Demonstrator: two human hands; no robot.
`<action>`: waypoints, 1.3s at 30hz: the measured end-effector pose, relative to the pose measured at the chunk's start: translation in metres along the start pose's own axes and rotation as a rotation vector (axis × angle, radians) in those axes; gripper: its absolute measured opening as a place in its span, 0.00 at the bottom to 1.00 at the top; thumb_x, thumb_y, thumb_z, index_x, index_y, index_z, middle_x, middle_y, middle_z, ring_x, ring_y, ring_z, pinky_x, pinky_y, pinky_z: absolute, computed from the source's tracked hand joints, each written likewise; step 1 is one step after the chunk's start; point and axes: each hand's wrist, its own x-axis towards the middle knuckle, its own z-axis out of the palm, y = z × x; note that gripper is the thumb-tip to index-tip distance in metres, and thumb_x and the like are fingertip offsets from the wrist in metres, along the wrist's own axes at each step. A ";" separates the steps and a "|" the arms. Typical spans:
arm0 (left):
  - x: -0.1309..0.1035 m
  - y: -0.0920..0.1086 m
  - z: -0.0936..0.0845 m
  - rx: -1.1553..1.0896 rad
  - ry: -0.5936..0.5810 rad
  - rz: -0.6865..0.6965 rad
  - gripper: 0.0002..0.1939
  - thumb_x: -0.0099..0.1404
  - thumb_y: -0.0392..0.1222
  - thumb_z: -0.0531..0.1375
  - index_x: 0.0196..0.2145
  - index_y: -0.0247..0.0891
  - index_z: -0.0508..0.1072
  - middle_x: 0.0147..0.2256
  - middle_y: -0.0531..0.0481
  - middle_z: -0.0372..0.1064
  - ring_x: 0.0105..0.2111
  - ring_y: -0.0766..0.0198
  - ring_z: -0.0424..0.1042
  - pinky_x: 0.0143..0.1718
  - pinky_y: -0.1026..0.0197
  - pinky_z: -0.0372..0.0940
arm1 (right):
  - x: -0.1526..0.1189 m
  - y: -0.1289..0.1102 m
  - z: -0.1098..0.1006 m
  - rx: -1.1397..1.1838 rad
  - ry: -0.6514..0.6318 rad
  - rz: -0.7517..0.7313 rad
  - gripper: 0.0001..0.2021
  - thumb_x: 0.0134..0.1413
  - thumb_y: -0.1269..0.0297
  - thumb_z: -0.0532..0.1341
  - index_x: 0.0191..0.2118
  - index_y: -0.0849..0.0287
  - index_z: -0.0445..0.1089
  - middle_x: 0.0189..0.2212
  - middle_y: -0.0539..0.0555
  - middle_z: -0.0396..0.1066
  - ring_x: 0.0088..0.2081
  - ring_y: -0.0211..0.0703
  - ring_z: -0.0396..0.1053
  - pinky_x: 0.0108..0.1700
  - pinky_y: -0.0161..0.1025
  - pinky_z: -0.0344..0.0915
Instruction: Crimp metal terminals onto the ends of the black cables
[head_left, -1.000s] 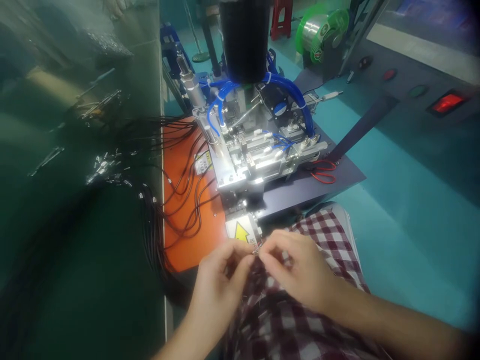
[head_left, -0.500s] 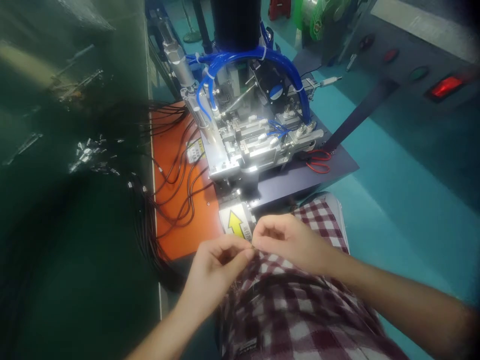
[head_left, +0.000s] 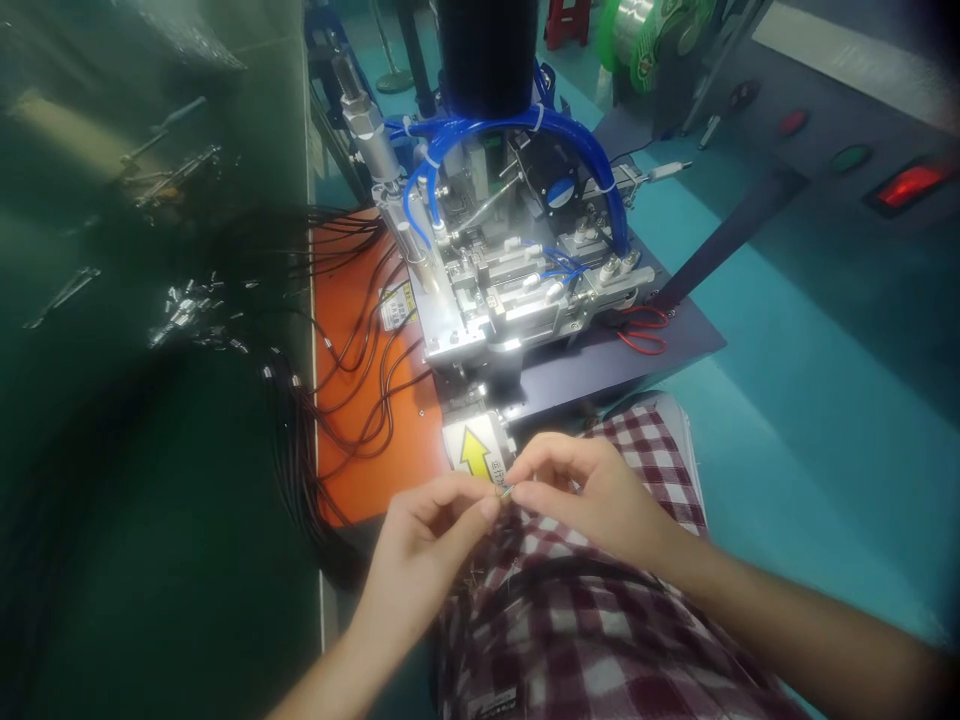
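Observation:
My left hand (head_left: pixel 431 540) and my right hand (head_left: pixel 592 490) meet just above my lap, thumb and forefinger pinched on each. Between their fingertips is a thin wire end (head_left: pixel 507 491), pale and bluish, mostly covered by the fingers. A dark cable (head_left: pixel 592 567) lies across the checked cloth (head_left: pixel 600 640) over my lap; whether it joins the wire end I cannot tell. Just beyond the fingertips is a white motor-like housing (head_left: pixel 469 445) with a yellow arrow label.
A bench machine (head_left: pixel 517 290) with blue air hoses (head_left: pixel 525 112) stands ahead on an orange and grey base. Black cables (head_left: pixel 300 470) hang over the green table's edge at left, near small metal parts (head_left: pixel 187 310). Red-handled pliers or scissors (head_left: pixel 643 330) lie at right, below a control panel (head_left: pixel 847 130).
The fingertips have parted slightly, and the thin wire end shows more between them. My right hand has shifted a little right. The view has moved slightly.

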 end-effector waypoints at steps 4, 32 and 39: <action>0.000 -0.003 -0.002 -0.030 0.022 -0.015 0.10 0.59 0.45 0.64 0.28 0.36 0.75 0.24 0.53 0.65 0.24 0.72 0.59 0.25 0.70 0.55 | -0.001 0.003 0.010 0.109 0.051 0.092 0.03 0.48 0.67 0.64 0.29 0.60 0.73 0.22 0.48 0.70 0.22 0.32 0.61 0.24 0.31 0.59; 0.035 0.006 -0.001 -0.199 0.118 -0.107 0.10 0.60 0.44 0.62 0.32 0.35 0.68 0.16 0.59 0.60 0.15 0.78 0.46 0.16 0.74 0.41 | 0.028 0.013 0.007 -0.659 0.262 -0.727 0.12 0.56 0.77 0.59 0.43 0.57 0.73 0.33 0.52 0.75 0.31 0.39 0.71 0.32 0.37 0.62; 0.039 0.003 -0.005 -0.268 0.112 -0.152 0.10 0.59 0.44 0.62 0.34 0.35 0.68 0.17 0.58 0.60 0.14 0.78 0.47 0.16 0.73 0.41 | 0.030 0.020 0.006 -0.713 0.274 -0.772 0.12 0.56 0.78 0.59 0.41 0.56 0.74 0.34 0.52 0.78 0.31 0.37 0.73 0.30 0.37 0.60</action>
